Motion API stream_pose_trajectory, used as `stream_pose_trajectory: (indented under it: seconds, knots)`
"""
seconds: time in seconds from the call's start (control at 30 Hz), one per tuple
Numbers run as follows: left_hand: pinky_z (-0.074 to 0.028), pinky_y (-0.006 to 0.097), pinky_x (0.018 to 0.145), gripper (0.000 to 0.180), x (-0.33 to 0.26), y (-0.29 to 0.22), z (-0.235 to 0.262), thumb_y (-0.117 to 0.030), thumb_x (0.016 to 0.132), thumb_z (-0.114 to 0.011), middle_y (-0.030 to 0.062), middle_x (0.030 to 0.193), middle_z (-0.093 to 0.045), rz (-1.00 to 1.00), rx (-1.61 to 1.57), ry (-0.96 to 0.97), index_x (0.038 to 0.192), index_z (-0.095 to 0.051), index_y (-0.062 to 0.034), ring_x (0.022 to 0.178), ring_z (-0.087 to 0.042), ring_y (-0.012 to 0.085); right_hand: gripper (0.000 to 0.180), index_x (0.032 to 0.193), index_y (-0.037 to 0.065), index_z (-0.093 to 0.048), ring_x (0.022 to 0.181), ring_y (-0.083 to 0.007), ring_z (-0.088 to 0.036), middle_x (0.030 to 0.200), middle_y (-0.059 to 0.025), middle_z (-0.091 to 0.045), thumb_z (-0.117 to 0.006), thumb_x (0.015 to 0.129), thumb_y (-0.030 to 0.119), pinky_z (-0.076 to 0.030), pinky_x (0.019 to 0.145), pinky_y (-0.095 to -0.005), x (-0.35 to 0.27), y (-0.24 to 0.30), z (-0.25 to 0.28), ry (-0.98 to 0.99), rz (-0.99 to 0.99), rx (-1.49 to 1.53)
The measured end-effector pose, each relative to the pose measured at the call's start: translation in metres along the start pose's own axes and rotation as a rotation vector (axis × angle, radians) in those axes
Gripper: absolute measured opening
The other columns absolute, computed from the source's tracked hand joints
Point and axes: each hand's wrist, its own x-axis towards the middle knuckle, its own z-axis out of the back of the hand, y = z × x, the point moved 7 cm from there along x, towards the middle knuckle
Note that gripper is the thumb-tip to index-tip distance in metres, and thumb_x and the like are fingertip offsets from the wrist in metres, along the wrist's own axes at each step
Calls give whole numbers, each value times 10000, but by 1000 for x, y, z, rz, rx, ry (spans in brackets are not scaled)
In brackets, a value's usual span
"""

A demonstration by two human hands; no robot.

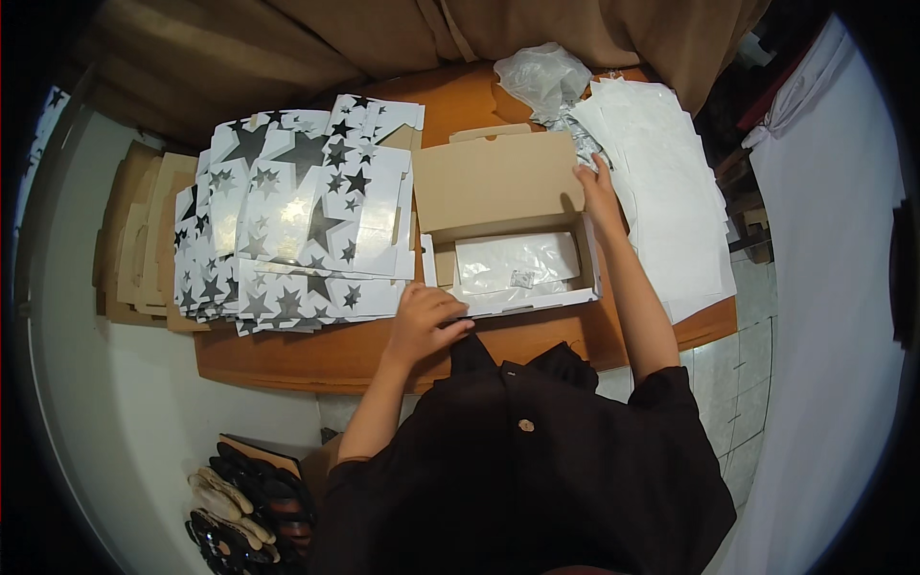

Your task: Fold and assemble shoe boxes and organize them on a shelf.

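An open cardboard box (511, 182) stands in front of me, brown inside and white outside, its lid raised at the back. Inside it lies a clear plastic packet (517, 261) with a small printed square. At the box's front left corner, my left hand (425, 321) is closed on the front edge, fingers bent and thumb below. My right hand (600, 198) is beside the lid's right edge, thumb and fingers apart. The thumb is close to or against the lid; contact is hard to tell. Just beyond those fingers lie crumpled silvery wrappers (577, 134).
Flat star-patterned box blanks (297, 216) are piled on the left of the wooden table (287, 369), with brown cardboard sheets (153, 235) beyond. White paper sheets (671, 192) cover the right side. A plastic bag (543, 81) sits at the back. Shoes (254, 503) are at lower left.
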Motion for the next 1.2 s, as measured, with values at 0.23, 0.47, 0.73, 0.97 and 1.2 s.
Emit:
stream_pose_trajectory:
  seconds: [0.23,0.47,0.73,0.97,1.2]
  knots:
    - [-284,420,930,130,-47,3,-24,-191,713,-726,-15,889,-645,15,227,-192,832,-687,-157,936,-576,166,672,1384,17,-289,1159,-210,-438,1210,-127,-510,-486,902,441,-263,1025,-300,-35,32,-2,52,50,74]
    - [-238,380,859,182,-67,-3,-36,-153,696,-728,-44,895,-589,133,378,-310,870,-701,-200,935,-524,165,696,1268,-5,-415,1255,-246,-366,1312,-150,-424,-474,871,563,-226,1064,-345,-107,19,19,137,386,129]
    - [-221,366,818,206,-62,-20,-57,-216,699,-712,-52,937,-529,-9,391,-377,903,-693,-232,951,-473,146,783,1227,69,-420,1266,-303,-355,1378,-185,-348,-844,607,290,-275,1054,-389,-168,12,13,23,308,-41]
    - [-206,383,841,178,-59,-25,-67,-256,702,-713,-68,947,-514,-97,461,-429,878,-695,-279,983,-440,149,773,1235,57,-439,1255,-300,-387,1359,-186,-384,-850,604,233,-296,1045,-393,-189,3,18,-107,511,-348]
    - [-85,442,998,141,-63,-20,-67,-246,704,-706,-59,1202,-547,-83,485,-421,839,-696,-288,1253,-388,220,571,1107,68,-597,1208,-344,-461,1310,-194,-474,-821,636,297,-215,1038,-566,-202,-23,14,-141,547,-658]
